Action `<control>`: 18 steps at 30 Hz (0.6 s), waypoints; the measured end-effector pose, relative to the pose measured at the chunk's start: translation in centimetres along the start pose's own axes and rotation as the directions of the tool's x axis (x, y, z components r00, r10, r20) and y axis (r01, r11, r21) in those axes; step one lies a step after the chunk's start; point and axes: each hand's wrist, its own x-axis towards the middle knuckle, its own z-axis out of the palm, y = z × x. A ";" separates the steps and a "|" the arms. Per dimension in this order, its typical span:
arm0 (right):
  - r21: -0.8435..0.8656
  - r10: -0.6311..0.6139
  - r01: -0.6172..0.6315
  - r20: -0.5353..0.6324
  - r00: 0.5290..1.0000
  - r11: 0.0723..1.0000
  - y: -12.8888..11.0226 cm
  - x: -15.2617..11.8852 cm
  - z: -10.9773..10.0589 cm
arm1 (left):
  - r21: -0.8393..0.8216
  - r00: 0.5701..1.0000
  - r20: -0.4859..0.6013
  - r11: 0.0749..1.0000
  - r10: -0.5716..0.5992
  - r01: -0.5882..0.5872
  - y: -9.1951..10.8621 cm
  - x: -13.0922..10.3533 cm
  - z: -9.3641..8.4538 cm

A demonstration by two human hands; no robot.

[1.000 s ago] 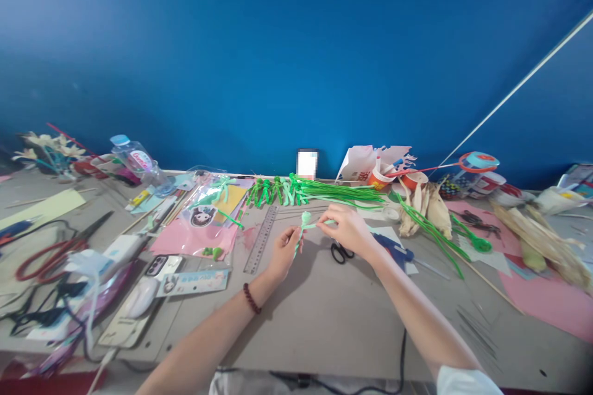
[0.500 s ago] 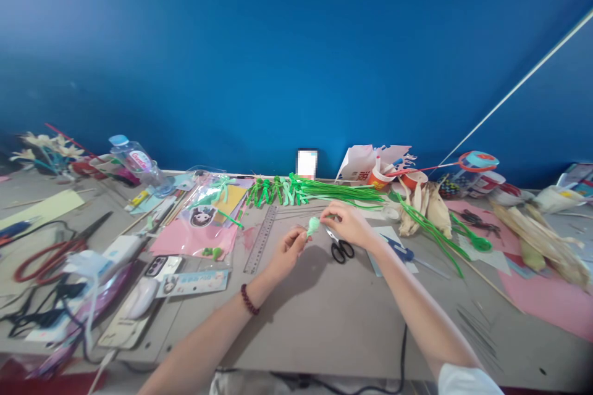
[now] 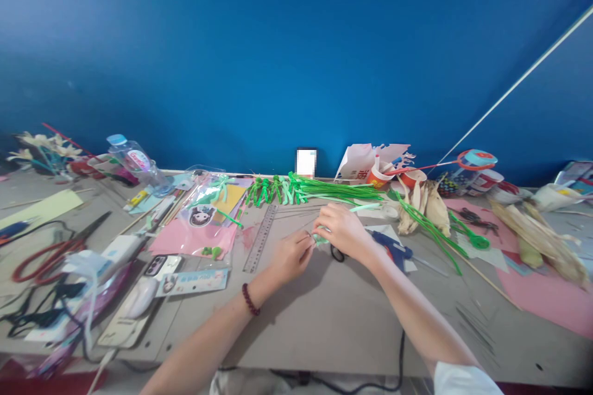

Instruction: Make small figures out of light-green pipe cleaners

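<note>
My left hand [image 3: 293, 254] is closed in a pinch, its fingertips meeting those of my right hand [image 3: 341, 231] above the table. Between them shows a small pale green fuzzy piece [image 3: 319, 239], which looks like pipe cleaner; the fingers cover most of it. My right hand is closed on it from the other side. A pale green strip [image 3: 367, 207] sticks out beyond my right hand, and whether it joins the held piece is hidden. Under my right hand one black loop of the scissors [image 3: 338, 253] is visible; the blades are covered.
Behind my hands lie bundled green pipe cleaners [image 3: 340, 189]. A clear ruler [image 3: 260, 237] and a plastic bag over pink paper [image 3: 189, 237] are to the left. On the right are a blue glue gun [image 3: 391, 245], dried husks [image 3: 438, 210] and paper cups [image 3: 380, 176].
My right hand has moved left and down onto the pale green piece, now mostly covered. The scissors have become largely hidden. My left hand has turned slightly and stays close to its place.
</note>
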 end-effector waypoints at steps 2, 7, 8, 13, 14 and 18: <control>-0.063 -0.024 0.022 -0.020 1.000 0.998 -0.9 0.0 0.2 | 0.046 0.997 -0.049 0.998 -0.051 0.053 -0.1 -0.1 0.3; -0.223 -0.081 0.065 -0.065 0.995 0.973 -3.0 -0.3 1.6 | -0.046 0.962 -0.170 0.977 -0.213 0.208 -0.9 -0.1 0.5; -0.253 -0.096 0.073 -0.080 0.992 0.965 -3.3 -0.3 2.0 | -0.102 0.952 -0.188 0.968 -0.243 0.227 -1.1 0.0 0.5; -0.350 -0.141 0.078 -0.159 0.977 0.934 -4.6 -0.6 3.5 | -0.379 0.885 -0.249 0.881 -0.392 0.284 -1.5 0.6 0.1; -0.357 -0.139 0.073 -0.161 0.977 0.931 -4.8 -0.7 3.6 | -0.423 0.867 -0.255 0.856 -0.429 0.299 -1.5 0.7 0.0; -0.376 -0.117 0.046 -0.168 0.979 0.925 -5.2 -0.9 4.4 | -0.605 0.773 -0.229 0.708 -0.592 0.363 -1.4 0.8 -0.2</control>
